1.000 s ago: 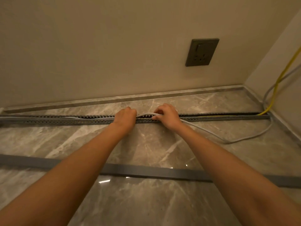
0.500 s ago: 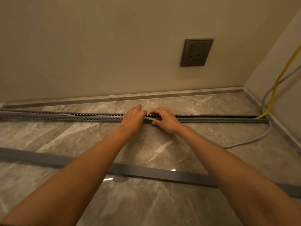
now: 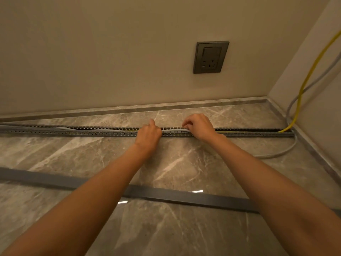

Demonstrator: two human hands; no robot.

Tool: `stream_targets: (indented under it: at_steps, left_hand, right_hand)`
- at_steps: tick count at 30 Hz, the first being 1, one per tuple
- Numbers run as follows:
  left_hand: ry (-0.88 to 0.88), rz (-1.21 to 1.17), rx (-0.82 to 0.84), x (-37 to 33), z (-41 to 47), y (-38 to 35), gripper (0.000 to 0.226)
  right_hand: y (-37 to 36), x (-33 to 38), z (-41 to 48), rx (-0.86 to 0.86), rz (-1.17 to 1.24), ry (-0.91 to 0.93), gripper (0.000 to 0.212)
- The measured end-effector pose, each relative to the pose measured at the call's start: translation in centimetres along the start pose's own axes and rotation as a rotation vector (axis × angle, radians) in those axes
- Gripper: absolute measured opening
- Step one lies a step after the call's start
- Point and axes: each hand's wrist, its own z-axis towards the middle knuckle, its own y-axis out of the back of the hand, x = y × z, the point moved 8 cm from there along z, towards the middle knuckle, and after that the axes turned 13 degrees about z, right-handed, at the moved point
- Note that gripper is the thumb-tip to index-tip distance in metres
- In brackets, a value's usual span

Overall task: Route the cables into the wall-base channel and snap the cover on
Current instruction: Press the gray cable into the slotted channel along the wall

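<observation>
A long grey slotted channel [image 3: 92,133] lies on the marble floor, parallel to the wall. A grey cable [image 3: 174,129] runs along inside it and shows between my hands. My left hand [image 3: 149,134] sits over the channel with its fingers curled down on the cable. A little to the right, my right hand [image 3: 200,126] pinches the same cable at the channel's top. A yellow cable [image 3: 302,85] drops down the right wall into the channel's right end. The flat grey cover strip [image 3: 184,195] lies loose on the floor, under my forearms.
A dark wall socket [image 3: 211,57] is set in the back wall above the channel. Slack in the grey cable loops on the floor [image 3: 276,154] by the right corner. A stone skirting [image 3: 166,106] runs along the wall base.
My hands have moved apart along the channel, the right one sliding right. The raised bit of grey cable between them now lies down in the channel, and the floor loop has shrunk.
</observation>
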Motion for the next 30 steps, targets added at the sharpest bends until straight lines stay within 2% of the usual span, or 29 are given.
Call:
stream_targets:
  at_steps: [6, 9, 11, 13, 17, 20, 23, 27, 30]
  left_hand:
    - [-0.014, 0.002, -0.051, -0.6, -0.3, 0.8, 0.032]
    - [-0.114, 0.047, -0.074, -3.2, 0.2, 1.9, 0.029]
    - [-0.122, 0.018, -0.041, -4.1, 0.9, 2.2, 0.027]
    - [-0.108, -0.012, -0.01, -4.0, 1.7, 2.5, 0.027]
    - [-0.075, -0.019, 0.022, -3.6, 2.5, 3.1, 0.027]
    - [-0.075, -0.008, 0.035, -5.0, 2.8, 4.1, 0.029]
    - [-0.124, -0.022, -0.03, -7.2, 3.0, 5.5, 0.027]
    - [-0.297, -0.09, -0.165, -10.9, 2.9, 7.3, 0.025]
    - [-0.261, -0.124, -0.18, -10.7, 3.3, 7.1, 0.022]
  right_hand:
    - [-0.1, -2.1, -0.4, -0.082, 0.175, -0.108, 0.016]
    - [0.0, -1.9, -0.7, -0.042, 0.2, -0.091, 0.018]
    - [0.4, -1.7, -1.3, 0.015, 0.208, -0.064, 0.022]
    - [1.0, -2.4, -2.2, 0.084, 0.164, -0.068, 0.031]
    - [2.3, -4.5, -4.0, 0.192, -0.114, -0.046, 0.051]
    - [4.3, -4.7, -4.8, 0.096, -0.176, -0.026, 0.044]
    - [5.0, -4.5, -4.5, 0.063, -0.182, -0.007, 0.029]
    - [5.6, -5.5, -3.6, -0.004, -0.029, -0.094, 0.026]
    - [6.0, -6.3, -3.2, 0.004, 0.071, -0.119, 0.025]
